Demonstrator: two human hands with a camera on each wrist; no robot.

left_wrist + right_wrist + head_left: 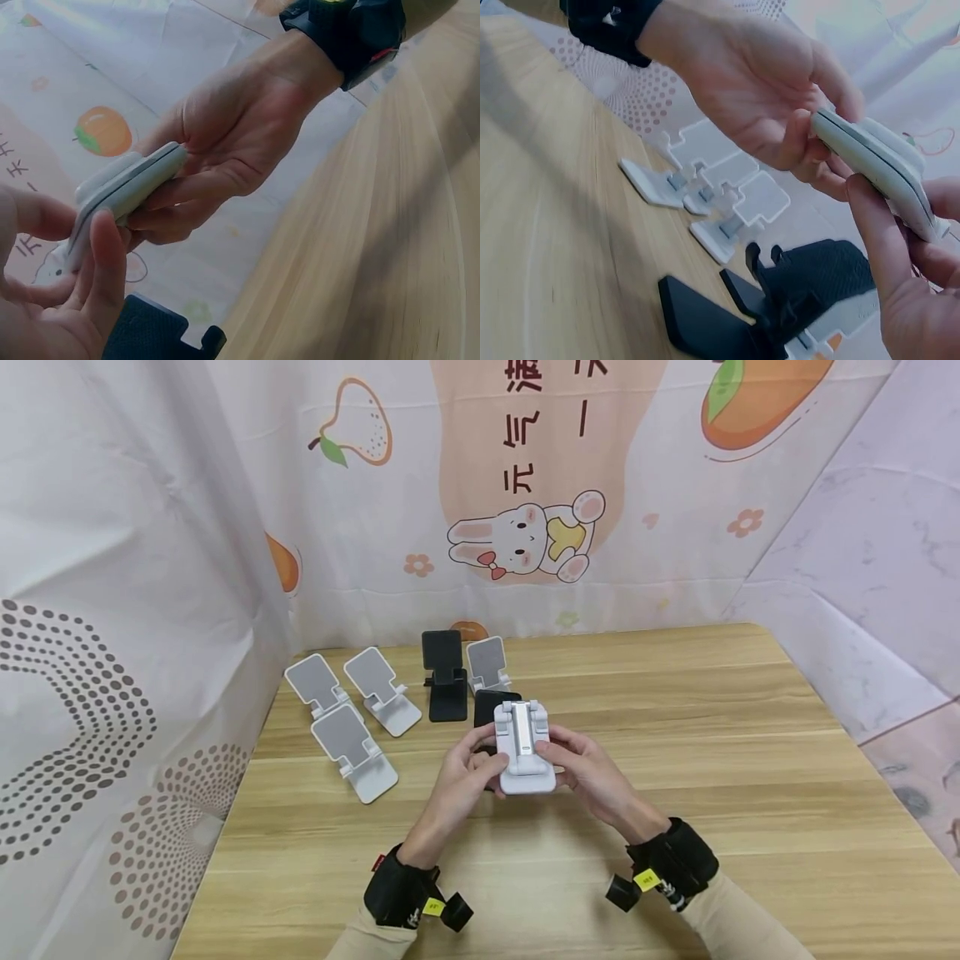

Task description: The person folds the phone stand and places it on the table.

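A white folding phone stand [517, 781], folded flat with its metal-look arm facing up, is held between both hands over the table. My left hand [459, 777] grips its left side, thumb on top and fingers underneath. On the opposite side my right hand [596, 777] pinches it, the thumb lying near the hinge arm. Edge-on in the right wrist view, the folded stand [877, 169] shows two layers pressed close together. Directly behind the hands stands an unfolded black phone stand [495, 700], mostly hidden in the head view.
Another black stand [442, 652] and a white stand [487, 662] are unfolded at the back. Three more white stands with grey pads, one of them in front [348, 739], are grouped at the left. A printed curtain [390, 527] borders the wooden table [712, 760].
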